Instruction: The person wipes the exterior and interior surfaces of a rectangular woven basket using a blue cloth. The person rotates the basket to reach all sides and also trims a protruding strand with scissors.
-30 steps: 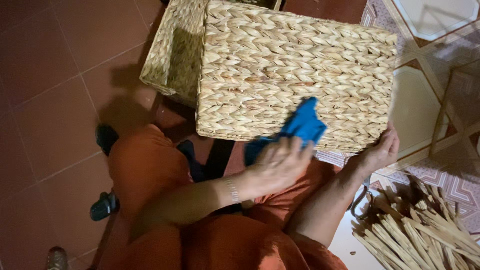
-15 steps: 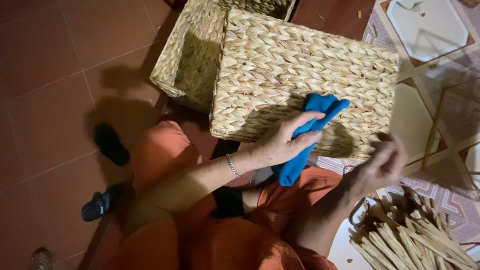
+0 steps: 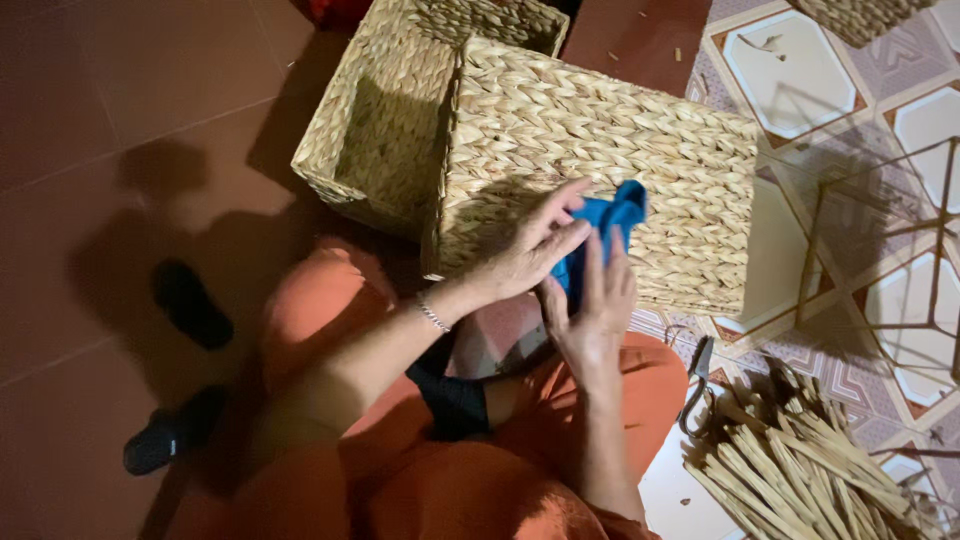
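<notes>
Red tile floor point(image 3: 120, 90), patterned tiles beyond the right hand point(image 3: 592, 318). A blue cloth point(image 3: 600, 235) is clamped between it and the left hand point(image 3: 530, 255), pressed against the woven basket point(image 3: 600, 150).

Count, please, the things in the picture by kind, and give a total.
Woven straw baskets: 3
Blue cloth, held by both hands: 1
Black slippers: 2
Bundle of pale straw strips: 1
Thin metal wire frame: 1
Total: 8
</notes>
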